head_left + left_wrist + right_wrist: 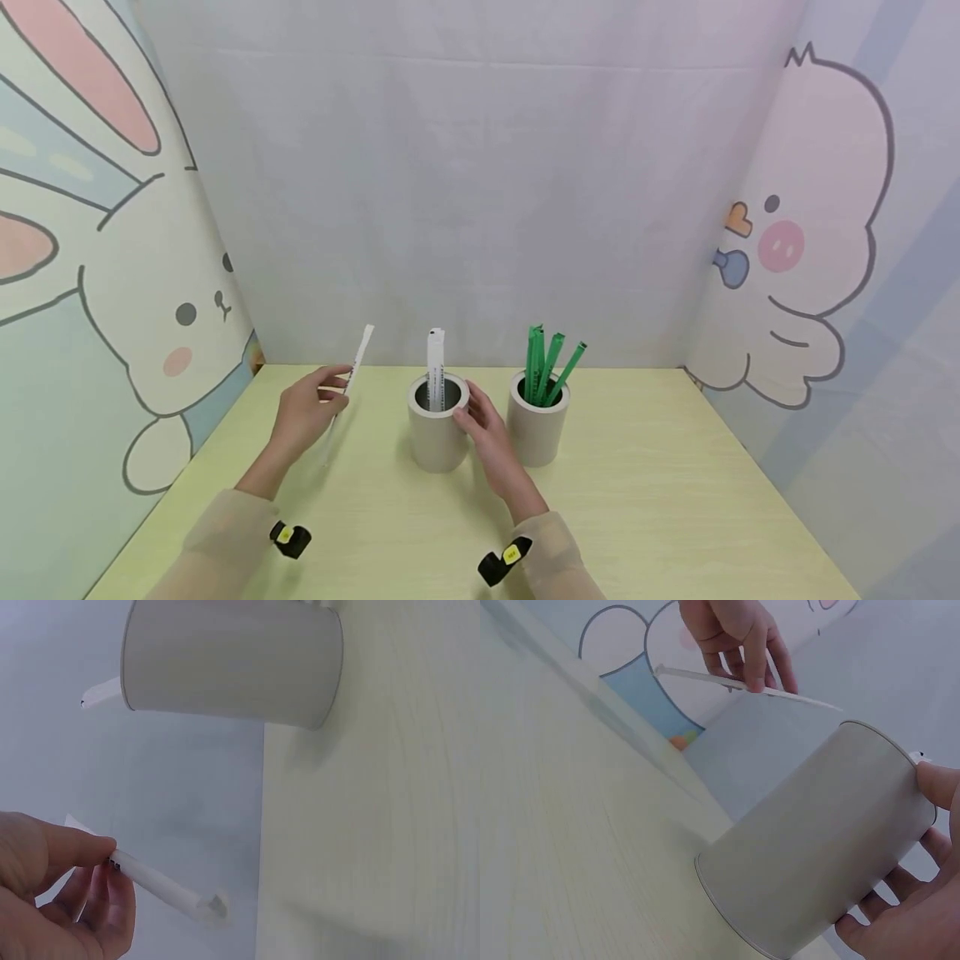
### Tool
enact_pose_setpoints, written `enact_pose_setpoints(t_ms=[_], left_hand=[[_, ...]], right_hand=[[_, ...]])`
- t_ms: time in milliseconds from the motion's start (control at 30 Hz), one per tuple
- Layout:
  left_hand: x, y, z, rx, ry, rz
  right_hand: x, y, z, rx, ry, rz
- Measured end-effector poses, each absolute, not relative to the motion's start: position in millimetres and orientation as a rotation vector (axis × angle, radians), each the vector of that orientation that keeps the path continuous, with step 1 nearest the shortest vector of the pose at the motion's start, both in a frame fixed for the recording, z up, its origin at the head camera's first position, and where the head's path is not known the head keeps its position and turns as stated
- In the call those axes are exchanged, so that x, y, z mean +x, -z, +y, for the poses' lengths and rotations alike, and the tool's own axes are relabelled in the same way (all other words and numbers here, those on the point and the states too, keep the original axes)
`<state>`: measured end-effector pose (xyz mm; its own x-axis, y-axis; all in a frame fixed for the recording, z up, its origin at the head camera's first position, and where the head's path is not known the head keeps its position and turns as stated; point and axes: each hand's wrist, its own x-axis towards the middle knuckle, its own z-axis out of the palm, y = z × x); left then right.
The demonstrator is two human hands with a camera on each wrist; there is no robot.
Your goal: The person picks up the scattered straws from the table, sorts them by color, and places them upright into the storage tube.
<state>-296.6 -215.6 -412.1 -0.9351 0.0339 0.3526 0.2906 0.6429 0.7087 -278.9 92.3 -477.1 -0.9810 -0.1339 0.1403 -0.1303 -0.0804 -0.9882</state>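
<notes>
My left hand [303,414] pinches a slim white paper-wrapped straw [360,357] with small black print, between thumb and fingertips. It is held tilted above the table, left of a beige cylindrical cup [437,443]. In the left wrist view the straw [163,889] points toward the table side, its wrapper end crimped. Several similar white wrapped straws [436,367] stand in that cup. My right hand [491,437] grips the cup from its right side, thumb near the rim and fingers along the wall, as the right wrist view shows; the cup [817,840] stands upright on the table.
A second beige cup [536,437] stands just right of my right hand, with several green wrapped straws [542,362] leaning in it. The pale wood-grain table [675,500] meets a grey cloth backdrop [480,208], with cartoon-printed side panels left and right.
</notes>
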Motion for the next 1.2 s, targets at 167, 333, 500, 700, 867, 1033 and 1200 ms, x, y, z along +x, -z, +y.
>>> enact_pose_setpoints(t_ms=[167, 333, 500, 700, 867, 1033, 1200], left_hand=[[-298, 399, -197, -0.252, 1.232, -2.482], [-299, 390, -182, -0.242, 1.282, -2.413], [-302, 380, -167, -0.252, 1.365, -2.332], [-303, 369, -149, -0.262, 1.477, -2.242], [-305, 362, -135, -0.273, 1.581, -2.150], [-307, 358, -122, -0.321, 1.681, -2.029], [-309, 357, -109, -0.364, 1.733, -1.950]], right_hand=[[-278, 476, 92, -0.314, 2.290, 2.128], [-279, 477, 92, -0.313, 2.285, 2.129], [-279, 477, 93, -0.313, 2.287, 2.130], [-279, 478, 92, -0.294, 2.279, 2.127], [-280, 478, 91, -0.293, 2.285, 2.129], [-280, 478, 91, -0.277, 2.283, 2.130], [-279, 477, 91, -0.274, 2.283, 2.135]])
